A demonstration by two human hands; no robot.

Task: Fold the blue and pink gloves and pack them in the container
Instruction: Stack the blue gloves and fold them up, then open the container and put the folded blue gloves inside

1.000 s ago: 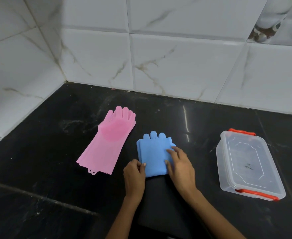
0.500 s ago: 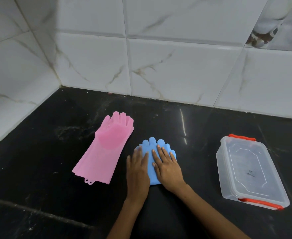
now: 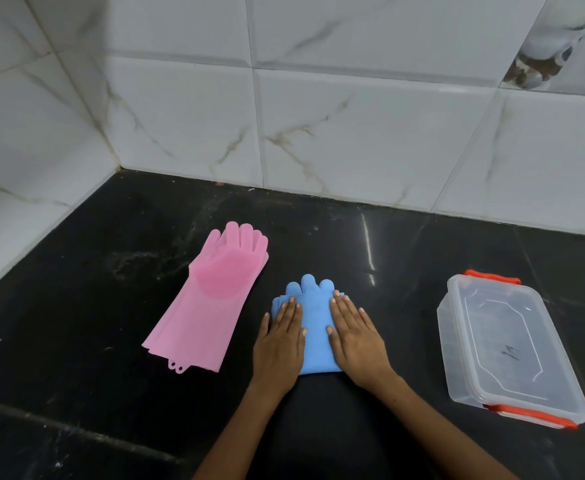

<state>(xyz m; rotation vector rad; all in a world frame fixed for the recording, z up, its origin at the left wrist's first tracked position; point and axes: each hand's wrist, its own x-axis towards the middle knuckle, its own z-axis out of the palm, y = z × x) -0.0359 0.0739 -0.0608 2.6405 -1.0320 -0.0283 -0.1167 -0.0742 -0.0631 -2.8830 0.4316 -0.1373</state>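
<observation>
Left hand [image 3: 279, 341], right hand [image 3: 355, 336] (flat), atop blue gloves [image 3: 315, 327]

Black stone countertop [image 3: 111, 306], glossy, faint pale smudges, light streak reflected. White marble-look wall tiles [image 3: 353, 133] with grey-brown veins meet in corner at left.

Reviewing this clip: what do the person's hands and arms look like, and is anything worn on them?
Both the left hand and the right hand are bare: no gloves, rings, watch or bracelets show. The forearms are bare too, with no sleeve in view up to the frame's bottom edge. Fingernails are short and unpainted.
</observation>
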